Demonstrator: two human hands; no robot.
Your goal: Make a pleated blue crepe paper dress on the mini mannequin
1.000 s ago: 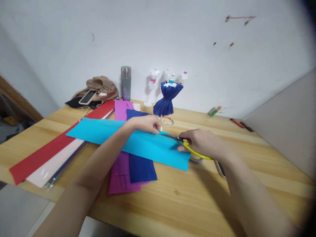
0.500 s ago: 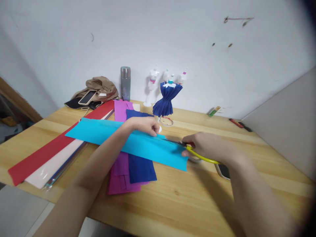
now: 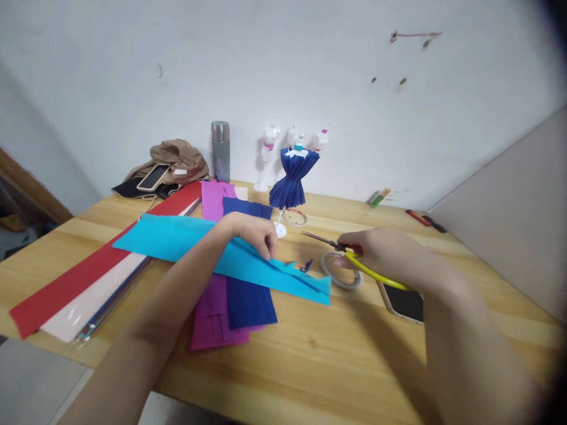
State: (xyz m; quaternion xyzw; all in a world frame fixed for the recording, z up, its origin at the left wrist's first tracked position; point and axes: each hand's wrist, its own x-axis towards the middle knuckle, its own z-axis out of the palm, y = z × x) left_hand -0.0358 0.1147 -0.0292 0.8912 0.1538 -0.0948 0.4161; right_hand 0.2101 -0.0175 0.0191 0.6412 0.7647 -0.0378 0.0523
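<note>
My left hand point(image 3: 254, 232) is closed on the upper edge of a long turquoise strip of crepe paper point(image 3: 177, 239), its fingertips pinching the edge. Toward its right end the strip has a cut, loosely lifted edge. My right hand point(image 3: 376, 254) grips yellow-handled scissors point(image 3: 330, 242), whose blades point left, above the table and apart from the paper. Beneath the turquoise strip lie a dark blue paper piece point(image 3: 252, 301) and several magenta paper pieces point(image 3: 215, 316). A roll of tape point(image 3: 325, 271) lies below the scissors.
A small mannequin in a pleated blue paper dress point(image 3: 293, 177) stands behind, near white mannequins point(image 3: 268, 144). A flask point(image 3: 220, 150), brown cloth point(image 3: 179, 159) and phone point(image 3: 153, 177) are at back left. Red paper point(image 3: 106, 260) lies left; another phone point(image 3: 403, 302) lies right.
The scissors have moved up and away from the turquoise paper, where their blades were at its upper edge. A cut edge now shows loose, and the tape roll is uncovered.
</note>
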